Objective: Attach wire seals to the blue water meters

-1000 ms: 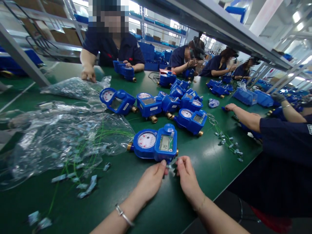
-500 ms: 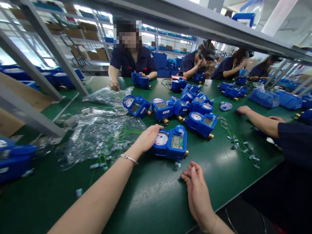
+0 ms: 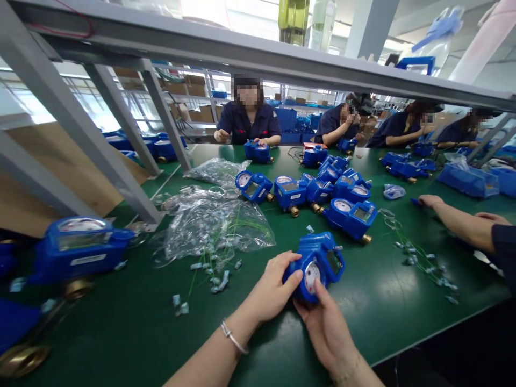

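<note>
I hold a blue water meter (image 3: 318, 260) tilted up off the green table (image 3: 121, 333), its round white dial facing me. My left hand (image 3: 271, 290) wraps the meter's left side, fingers closed on the body. My right hand (image 3: 322, 322) grips it from below, thumb pressed next to the dial. A silver bracelet sits on my left wrist.
Several blue meters (image 3: 350, 215) stand mid-table; another meter (image 3: 80, 250) is at the near left. A clear plastic bag (image 3: 213, 226) with green wires and seals lies left of my hands. Loose seals (image 3: 419, 258) are scattered right. A co-worker's arm (image 3: 463, 223) reaches in from the right; people sit opposite.
The meter has been lifted from the table and turned with its dial toward me. My right hand, empty before, now grips it. The view has shifted left and pulled back.
</note>
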Available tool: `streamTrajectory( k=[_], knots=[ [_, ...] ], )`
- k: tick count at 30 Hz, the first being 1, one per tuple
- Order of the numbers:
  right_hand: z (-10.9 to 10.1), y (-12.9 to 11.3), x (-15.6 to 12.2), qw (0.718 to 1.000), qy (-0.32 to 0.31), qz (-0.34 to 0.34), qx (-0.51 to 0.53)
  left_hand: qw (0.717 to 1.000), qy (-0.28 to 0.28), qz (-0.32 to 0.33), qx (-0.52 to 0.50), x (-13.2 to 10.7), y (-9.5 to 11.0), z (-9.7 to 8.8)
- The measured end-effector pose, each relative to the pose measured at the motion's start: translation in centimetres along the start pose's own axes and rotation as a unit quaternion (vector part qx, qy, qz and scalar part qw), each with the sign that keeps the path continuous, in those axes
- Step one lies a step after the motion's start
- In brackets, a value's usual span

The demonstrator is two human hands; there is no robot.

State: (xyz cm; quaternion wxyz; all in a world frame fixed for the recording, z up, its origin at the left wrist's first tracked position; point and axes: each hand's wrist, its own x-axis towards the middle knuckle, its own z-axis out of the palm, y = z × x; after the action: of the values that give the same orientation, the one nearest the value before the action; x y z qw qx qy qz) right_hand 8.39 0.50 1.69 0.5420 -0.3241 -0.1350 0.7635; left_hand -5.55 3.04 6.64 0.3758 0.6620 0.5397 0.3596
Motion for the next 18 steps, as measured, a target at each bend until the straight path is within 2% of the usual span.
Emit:
streamTrajectory(
  k=[3,6,10,13,16,18],
  knots=[
    [-0.5,0.0,-0.4,0.999,-0.036,-0.016,-0.008,1.000,0.005,-0.004,-0.016,-1.0,-0.2,0.7],
    [-0.4,0.4,-1.4,0.996,-0.068,-0.052,-0.038,0.998,-0.007,-0.020,-0.061,-1.6,-0.6,0.4],
    [0.1,1.7,-2.7,0.984,-0.089,-0.109,-0.110,0.996,-0.035,0.005,-0.080,-3.1,-0.4,-1.2],
    [0.2,2.6,-3.2,0.973,-0.105,-0.121,-0.165,0.993,-0.052,0.004,-0.108,-5.0,0.2,-2.7],
    [0.5,3.2,-3.7,0.959,-0.097,-0.146,-0.221,0.992,-0.044,-0.024,-0.115,-7.1,-0.3,-4.1],
    [0.9,3.6,-4.0,0.956,-0.096,-0.151,-0.232,0.993,-0.015,-0.048,-0.104,-8.6,-1.3,-4.6]
  ],
)
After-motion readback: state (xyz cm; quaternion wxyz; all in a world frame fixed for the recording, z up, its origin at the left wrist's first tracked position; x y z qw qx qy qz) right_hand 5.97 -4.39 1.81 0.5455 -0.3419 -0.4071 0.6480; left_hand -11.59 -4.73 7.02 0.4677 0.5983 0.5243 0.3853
